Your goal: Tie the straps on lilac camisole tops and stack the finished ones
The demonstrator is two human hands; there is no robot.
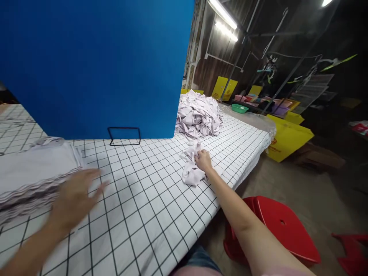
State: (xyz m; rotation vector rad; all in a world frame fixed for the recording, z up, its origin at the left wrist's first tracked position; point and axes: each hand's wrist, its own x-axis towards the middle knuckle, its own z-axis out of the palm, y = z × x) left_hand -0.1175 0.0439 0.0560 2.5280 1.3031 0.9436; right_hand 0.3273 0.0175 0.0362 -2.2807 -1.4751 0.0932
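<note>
My right hand [204, 160] is closed on a crumpled pale fabric piece [192, 173], which lies on the checked tablecloth [143, 195]. Just behind it rises a loose heap of the same pale fabric [199, 113]. At the left, my left hand [76, 197] is blurred by motion, its fingers apart and nothing in them. It hovers beside a flat stack of pale garments [34, 165] with dark wavy edges facing me. Whether the hand touches the stack I cannot tell.
A large blue board [100, 69] on a black wire stand [125, 137] blocks the view behind it. To the right of the table are a red plastic stool [283, 226] and a yellow box [287, 136]. A green basin [239, 108] sits farther back.
</note>
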